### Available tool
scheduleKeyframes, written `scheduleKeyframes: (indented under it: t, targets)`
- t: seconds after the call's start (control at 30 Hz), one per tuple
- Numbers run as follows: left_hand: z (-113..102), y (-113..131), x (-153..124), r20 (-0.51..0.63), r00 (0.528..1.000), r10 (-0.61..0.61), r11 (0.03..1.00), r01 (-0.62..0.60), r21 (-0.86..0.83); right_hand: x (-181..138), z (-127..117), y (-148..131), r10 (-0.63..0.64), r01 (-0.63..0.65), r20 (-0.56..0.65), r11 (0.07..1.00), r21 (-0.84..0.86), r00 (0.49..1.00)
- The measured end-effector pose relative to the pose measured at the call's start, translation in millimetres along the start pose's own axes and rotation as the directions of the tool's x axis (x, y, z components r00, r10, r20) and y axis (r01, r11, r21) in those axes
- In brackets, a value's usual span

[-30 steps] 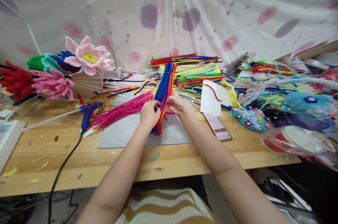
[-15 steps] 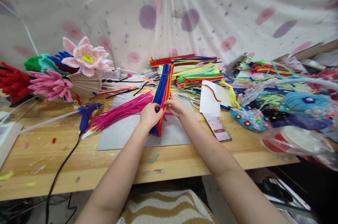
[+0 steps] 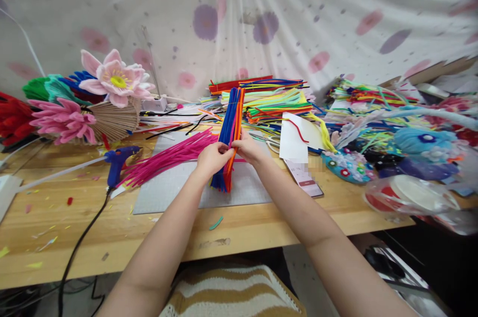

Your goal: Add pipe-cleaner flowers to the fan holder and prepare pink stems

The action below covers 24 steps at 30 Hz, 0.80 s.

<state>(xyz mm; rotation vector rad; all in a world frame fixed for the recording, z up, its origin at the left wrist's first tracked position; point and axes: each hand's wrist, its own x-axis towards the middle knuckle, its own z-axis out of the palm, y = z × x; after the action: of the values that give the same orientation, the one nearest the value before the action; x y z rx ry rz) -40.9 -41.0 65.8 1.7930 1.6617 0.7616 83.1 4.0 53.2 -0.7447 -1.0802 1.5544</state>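
A bundle of blue, orange and red pipe cleaners [image 3: 230,123] stands tilted over the grey cutting mat [image 3: 168,201]. My left hand [image 3: 213,160] grips its left side, fingers closed around the middle. From the right, my right hand [image 3: 246,147] pinches the orange stems with thumb and fingers. Both hands nearly meet at the front of the bundle. Magenta pipe cleaners [image 3: 168,158] lie fanned out on the mat, to the left of my left hand. Part of them passes behind the bundle and is hidden.
A blue glue gun [image 3: 117,165] with a black cord rests at left, near a pink fuzzy flower [image 3: 115,75]. Scissors [image 3: 272,144], white paper [image 3: 293,140] and a phone [image 3: 304,180] lie to the right. More pipe cleaner bundles [image 3: 276,103] are piled behind; a wrapped roll [image 3: 414,195] sits far right.
The whole view has shifted slightly, so the table items appear a little further left. Both hands keep their hold on the bundle, with the fingertips drawn slightly closer together.
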Motion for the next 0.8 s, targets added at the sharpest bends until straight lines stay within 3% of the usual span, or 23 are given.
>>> scheduleKeyframes:
  t: [0.2,0.4,0.5,0.63,0.8]
  targets:
    - [-0.1,-10.2,16.1,-0.021,1.000,0.000,1.000,0.001,0.030,2.6,-3.0,-6.3,0.067,-0.066,0.069,0.998,-0.011,0.995]
    - [3.4,-20.8,31.7,0.140,0.985,-0.105,0.947,0.142,-0.288,7.2,-8.4,-5.9,0.122,-0.122,0.093,0.992,-0.011,0.988]
    - [5.5,-20.2,31.6,0.134,0.989,-0.059,0.928,0.104,-0.358,9.5,-8.5,-4.9,0.111,-0.111,0.089,0.994,-0.006,0.990]
    - [7.3,-15.9,29.2,0.034,0.999,-0.002,0.967,0.010,-0.255,11.4,-8.7,-5.5,0.062,-0.063,0.057,0.998,0.015,0.996]
    - [7.3,-10.9,29.8,-0.037,0.998,-0.045,0.995,0.042,-0.087,9.9,-11.2,-7.7,0.085,-0.086,0.067,0.996,0.017,0.994]
